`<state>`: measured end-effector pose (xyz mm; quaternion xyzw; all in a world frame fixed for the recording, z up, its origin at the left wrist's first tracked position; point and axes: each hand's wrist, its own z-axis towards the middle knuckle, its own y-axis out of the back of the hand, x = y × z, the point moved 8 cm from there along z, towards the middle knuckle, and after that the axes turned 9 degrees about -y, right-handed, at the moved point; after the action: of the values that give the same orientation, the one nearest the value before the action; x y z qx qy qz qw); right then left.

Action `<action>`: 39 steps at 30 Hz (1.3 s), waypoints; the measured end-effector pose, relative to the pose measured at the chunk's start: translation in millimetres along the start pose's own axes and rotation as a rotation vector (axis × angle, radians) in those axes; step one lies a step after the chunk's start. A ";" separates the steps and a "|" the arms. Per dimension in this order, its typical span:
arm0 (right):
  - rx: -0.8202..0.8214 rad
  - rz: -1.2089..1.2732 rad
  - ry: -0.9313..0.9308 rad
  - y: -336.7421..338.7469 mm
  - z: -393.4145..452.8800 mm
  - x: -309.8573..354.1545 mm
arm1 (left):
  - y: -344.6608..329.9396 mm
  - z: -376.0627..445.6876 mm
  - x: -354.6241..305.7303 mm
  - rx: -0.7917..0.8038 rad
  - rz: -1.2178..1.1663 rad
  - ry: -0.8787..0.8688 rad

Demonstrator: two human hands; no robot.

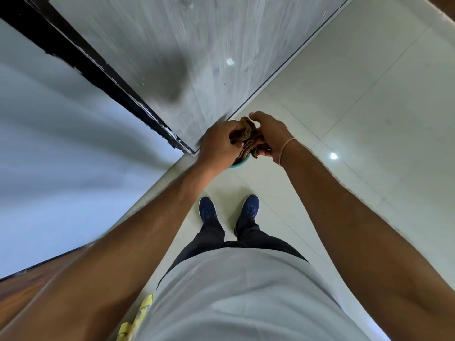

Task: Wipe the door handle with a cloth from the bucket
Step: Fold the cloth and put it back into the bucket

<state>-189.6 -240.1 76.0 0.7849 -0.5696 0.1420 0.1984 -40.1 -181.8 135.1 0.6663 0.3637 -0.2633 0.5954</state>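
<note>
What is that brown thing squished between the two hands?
A bunched brown cloth, gripped by the left hand and right hand, in the head view.

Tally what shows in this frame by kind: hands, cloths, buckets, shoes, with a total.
Hands: 2, left hand and right hand, both with a grip on the cloth
Cloths: 1, brown cloth
Buckets: 1, teal bucket, only a sliver of rim visible
Shoes: 2, blue shoes
Total: 6
</note>
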 end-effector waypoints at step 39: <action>-0.120 -0.739 0.023 -181.2 605.9 -167.8 | -276.2 116.9 478.6 -0.025 0.080 0.417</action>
<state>-71.5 -337.0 -560.2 0.9228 -0.2528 0.0360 0.2884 34.8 -207.8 -424.1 0.7126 0.4556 -0.0915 0.5256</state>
